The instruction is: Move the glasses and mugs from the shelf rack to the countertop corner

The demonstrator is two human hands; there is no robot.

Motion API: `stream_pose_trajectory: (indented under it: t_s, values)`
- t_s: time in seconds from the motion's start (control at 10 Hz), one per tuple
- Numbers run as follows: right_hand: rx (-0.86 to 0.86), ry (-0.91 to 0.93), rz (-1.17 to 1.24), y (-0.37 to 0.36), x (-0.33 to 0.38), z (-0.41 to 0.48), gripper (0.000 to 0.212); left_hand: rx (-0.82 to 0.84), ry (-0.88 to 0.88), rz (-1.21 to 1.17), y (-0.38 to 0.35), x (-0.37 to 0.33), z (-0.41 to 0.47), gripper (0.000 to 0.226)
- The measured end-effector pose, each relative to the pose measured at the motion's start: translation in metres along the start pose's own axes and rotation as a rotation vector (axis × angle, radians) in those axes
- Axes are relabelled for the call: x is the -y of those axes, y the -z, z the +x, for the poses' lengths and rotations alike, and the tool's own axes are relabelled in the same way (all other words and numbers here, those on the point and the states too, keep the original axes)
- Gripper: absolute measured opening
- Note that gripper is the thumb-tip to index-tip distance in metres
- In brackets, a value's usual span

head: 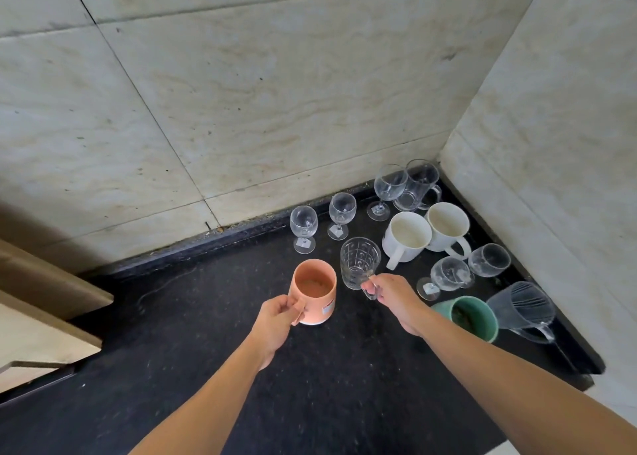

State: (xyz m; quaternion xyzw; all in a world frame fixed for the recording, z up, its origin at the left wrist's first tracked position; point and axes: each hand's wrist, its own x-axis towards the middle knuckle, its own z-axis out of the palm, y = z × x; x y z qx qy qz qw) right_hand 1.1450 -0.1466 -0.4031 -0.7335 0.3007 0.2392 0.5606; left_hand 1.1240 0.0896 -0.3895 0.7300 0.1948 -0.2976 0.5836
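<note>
My left hand (275, 320) grips the handle of an orange mug (315, 291) that stands upright on the black countertop (206, 334). My right hand (393, 299) holds the handle of a clear patterned glass mug (358, 261), just right of the orange one. Behind them in the corner stand several stemmed glasses, such as one (303, 225) near the wall, two white mugs (406, 235), a tall clear mug (418, 185), a green mug (474, 316) and a ribbed glass mug (524, 308). The shelf rack is out of sight.
Tiled walls (241, 92) meet at the corner on the far right. A wooden panel (44, 282) juts in at the left over the counter. The counter's right end (586, 375) drops off beyond the ribbed mug.
</note>
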Motion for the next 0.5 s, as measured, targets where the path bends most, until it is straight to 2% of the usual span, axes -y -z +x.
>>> stream_pose_trajectory:
  t_s: [0.2,0.4,0.5]
  values:
    - [-0.015,-0.013,-0.04,0.004,-0.008,-0.004,0.02,-0.06,0.029,0.107,-0.004,0.011,0.0,0.018]
    - [-0.013,0.101,-0.28,0.01,-0.002,-0.013,0.025,-0.101,0.048,0.311,-0.011,0.015,-0.001,0.02]
    - [0.004,0.154,-0.379,0.016,0.006,-0.025,0.019,-0.145,0.058,0.483,-0.02,0.011,-0.004,0.017]
